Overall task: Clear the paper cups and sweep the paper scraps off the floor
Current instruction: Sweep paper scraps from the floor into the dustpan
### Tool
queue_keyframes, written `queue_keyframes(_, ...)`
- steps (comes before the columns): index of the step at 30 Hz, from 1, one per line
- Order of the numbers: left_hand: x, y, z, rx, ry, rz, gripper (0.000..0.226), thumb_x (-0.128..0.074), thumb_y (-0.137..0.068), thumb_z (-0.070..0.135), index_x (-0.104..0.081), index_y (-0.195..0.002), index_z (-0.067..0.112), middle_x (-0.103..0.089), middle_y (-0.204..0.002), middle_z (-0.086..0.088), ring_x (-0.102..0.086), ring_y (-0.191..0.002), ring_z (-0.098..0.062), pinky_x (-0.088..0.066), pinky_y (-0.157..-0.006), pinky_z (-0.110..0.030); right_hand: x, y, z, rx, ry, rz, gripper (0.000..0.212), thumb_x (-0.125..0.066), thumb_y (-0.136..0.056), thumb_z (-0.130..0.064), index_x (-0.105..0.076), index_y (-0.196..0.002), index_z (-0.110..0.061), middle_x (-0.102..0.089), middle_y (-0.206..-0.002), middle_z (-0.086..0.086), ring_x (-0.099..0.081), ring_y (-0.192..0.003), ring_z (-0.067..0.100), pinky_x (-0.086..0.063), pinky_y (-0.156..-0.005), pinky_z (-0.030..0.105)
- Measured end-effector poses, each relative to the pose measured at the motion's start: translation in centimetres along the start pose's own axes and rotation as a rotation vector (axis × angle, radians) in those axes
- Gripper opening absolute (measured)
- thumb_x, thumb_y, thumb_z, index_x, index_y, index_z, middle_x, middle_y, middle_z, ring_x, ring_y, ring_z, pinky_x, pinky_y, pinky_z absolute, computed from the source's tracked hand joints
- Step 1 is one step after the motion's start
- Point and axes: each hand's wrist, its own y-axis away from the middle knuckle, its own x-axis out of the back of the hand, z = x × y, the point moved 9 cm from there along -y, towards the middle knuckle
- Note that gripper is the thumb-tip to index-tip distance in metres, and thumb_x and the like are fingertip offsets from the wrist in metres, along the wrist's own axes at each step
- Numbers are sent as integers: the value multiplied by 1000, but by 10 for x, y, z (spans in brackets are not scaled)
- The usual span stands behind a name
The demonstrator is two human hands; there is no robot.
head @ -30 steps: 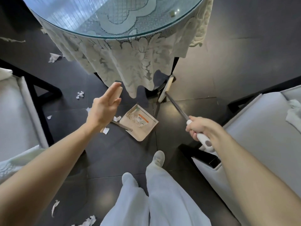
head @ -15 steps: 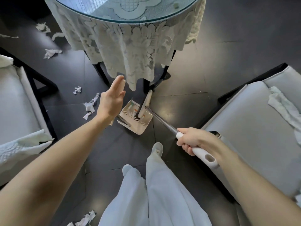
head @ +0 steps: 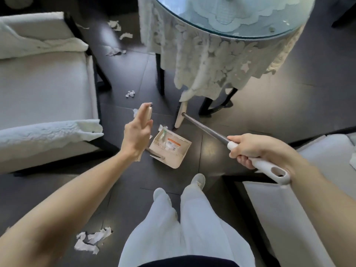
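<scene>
Right hand (head: 256, 149) grips broom (head: 204, 127); left hand (head: 136, 135) straight-fingered against dustpan (head: 173, 158) handle. Scraps (head: 98, 236) at 7 o'clock.

Broom (head: 204, 130) in right hand (head: 256, 149), dustpan (head: 173, 151) nearby

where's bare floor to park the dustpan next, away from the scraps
Bare floor lies right of the dustpan, bordered by the broom shaft, the right chair and the shoe. More lies past the table, far right. Crowded: scraps litter the lane between the left chair and the table, and another cluster sits lower left.
</scene>
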Motion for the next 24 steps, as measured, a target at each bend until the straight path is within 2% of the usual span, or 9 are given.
queue_keyframes(4,40,20,-32,80,65,107,45,-54,-96,16,-44,-118,55,-64,-104,8,-57,-90,-7,-45,-87,-28,-15,-14,-45,86,166,1,69,-44,-92,5,-28,-150,-29,-46,-43,0,-38,-34,6,-35,-35,17)
queue_keyframes(8,81,37,-60,148,45,188,44,-54,-96,17,-47,-128,47,-64,-103,11,-55,-68,-10,-50,-78,-36,-43,-42,-98,188,547,81,57,-42,-88,4,-38,-142,-12,-54,-64,12,-52,-60,25,-47,-55,35)
queue_keyframes(10,100,49,-79,197,56,250,46,-54,-96,18,-47,-130,48,-67,-104,10,-55,-65,-11,-52,-77,-38,-56,-56,-118,234,773,181,62,-44,-83,6,-37,-143,-11,-65,-84,13,-59,-77,30,-48,-54,31)
queue_keyframes(12,114,60,-95,233,73,298,48,-55,-96,17,-47,-128,52,-67,-113,10,-61,-80,-10,-53,-85,-41,-68,-70,-129,274,942,226,61,-44,-85,3,-37,-143,-12,-62,-111,15,-60,-90,32,-43,-49,27)
queue_keyframes(14,125,69,-107,266,78,338,49,-55,-95,16,-48,-123,56,-66,-114,15,-66,-96,-15,-53,-89,-44,-80,-82,-129,289,1039,250,51,-41,-91,-5,-39,-141,-14,-57,-122,17,-59,-103,35,-48,-65,30)
queue_keyframes(16,133,74,-116,302,88,385,48,-56,-95,17,-49,-121,57,-66,-109,15,-66,-96,-19,-52,-92,-43,-94,-94,-125,272,1077,235,45,-40,-95,-10,-40,-140,-13,-54,-126,17,-56,-110,36,-49,-80,34)
queue_keyframes(19,144,65,-117,317,78,428,48,-56,-95,18,-50,-114,61,-66,-93,9,-57,-70,-15,-52,-88,-40,-120,-100,-117,251,1102,153,46,-40,-95,-8,-37,-141,-12,-57,-122,15,-58,-92,29,-47,-65,29)
queue_keyframes(22,149,48,-118,323,53,424,44,-56,-94,19,-50,-129,46,-66,-92,2,-54,-70,-15,-53,-87,-41,-142,-90,-107,219,1193,49,54,-43,-93,-3,-32,-145,-13,-56,-125,15,-60,-95,29,-47,-63,27)
queue_keyframes(24,150,36,-116,310,48,406,46,-56,-95,19,-49,-132,43,-67,-99,-2,-56,-76,-15,-53,-89,-41,-154,-81,-98,210,1258,-25,62,-45,-89,4,-29,-146,-14,-57,-123,15,-59,-89,27,-43,-50,24)
